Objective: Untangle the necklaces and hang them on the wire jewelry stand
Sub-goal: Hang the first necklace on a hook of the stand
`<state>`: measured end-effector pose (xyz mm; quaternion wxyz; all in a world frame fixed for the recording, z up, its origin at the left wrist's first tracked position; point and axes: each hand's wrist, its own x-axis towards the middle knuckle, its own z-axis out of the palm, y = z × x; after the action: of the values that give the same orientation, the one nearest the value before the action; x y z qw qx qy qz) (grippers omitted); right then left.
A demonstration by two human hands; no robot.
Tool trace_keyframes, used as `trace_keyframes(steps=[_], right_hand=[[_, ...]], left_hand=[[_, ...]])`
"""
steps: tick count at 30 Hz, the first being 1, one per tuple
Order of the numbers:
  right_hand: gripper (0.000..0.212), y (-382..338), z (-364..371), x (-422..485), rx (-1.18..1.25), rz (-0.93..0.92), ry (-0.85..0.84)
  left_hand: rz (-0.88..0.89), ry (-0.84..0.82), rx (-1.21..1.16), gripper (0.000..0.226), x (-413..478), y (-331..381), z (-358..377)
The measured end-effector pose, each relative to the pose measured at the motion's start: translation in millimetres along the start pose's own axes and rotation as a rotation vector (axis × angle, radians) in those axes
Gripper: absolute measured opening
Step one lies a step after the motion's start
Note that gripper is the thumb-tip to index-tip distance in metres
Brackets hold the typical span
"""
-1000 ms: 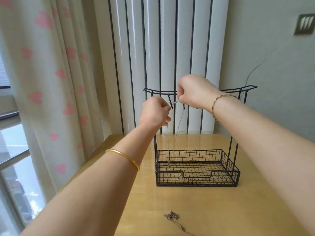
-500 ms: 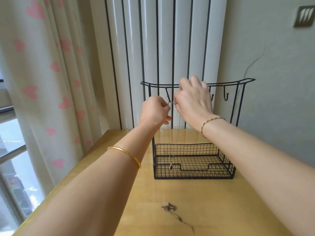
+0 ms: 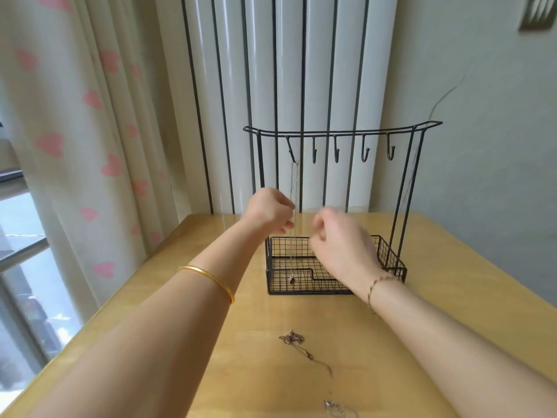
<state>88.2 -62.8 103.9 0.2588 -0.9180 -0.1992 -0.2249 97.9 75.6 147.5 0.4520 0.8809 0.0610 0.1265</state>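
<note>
The black wire jewelry stand point(image 3: 404, 188) stands at the back of the table, with a row of hooks under its top bar. A thin silver necklace point(image 3: 293, 188) hangs from the leftmost hook, and its pendant reaches down in front of the basket base. My left hand point(image 3: 269, 211) is loosely curled with its fingertips right at the hanging chain; whether it pinches the chain I cannot tell. Blurred and holding nothing, my right hand point(image 3: 340, 244) hovers in front of the basket with slack fingers. A rose-gold necklace point(image 3: 294, 339) lies bunched on the table, nearer to me.
A second small silver chain point(image 3: 334, 408) lies at the near table edge. The wooden table point(image 3: 452, 282) meets a radiator and wall behind the stand. A heart-print curtain point(image 3: 90, 131) and a window are on the left.
Both hands have dropped from the top bar to basket height. The silver necklace now hangs by itself from the leftmost hook. The right hand has let go and pulled back.
</note>
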Motion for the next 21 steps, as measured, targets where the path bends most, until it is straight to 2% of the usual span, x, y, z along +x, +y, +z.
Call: trace_keyframes(steps=[3,6,8,16,18,21], right_hand=[[0.026,21,31,-4,0.214,0.245,-0.282],[0.021,21,47,-5,0.423,0.294,-0.388],[0.014,15,51,-2,0.507,0.297,-0.394],[0.021,4,41,28,0.651,0.285,-0.207],[0.023,3,42,33,0.576,0.268,-0.185],[0.024,3,49,34,0.33,0.232,-0.273]], left_hand=[[-0.087,-0.176,-0.051,0.02,-11,-14,5],[-0.079,-0.197,-0.127,0.014,-12,-24,8],[-0.072,-0.183,-0.175,0.013,-10,-25,8],[-0.008,-0.114,-0.373,0.013,1,-20,5],[-0.017,-0.105,-0.392,0.014,2,-21,5],[-0.039,-0.071,-0.295,0.014,5,-26,10]])
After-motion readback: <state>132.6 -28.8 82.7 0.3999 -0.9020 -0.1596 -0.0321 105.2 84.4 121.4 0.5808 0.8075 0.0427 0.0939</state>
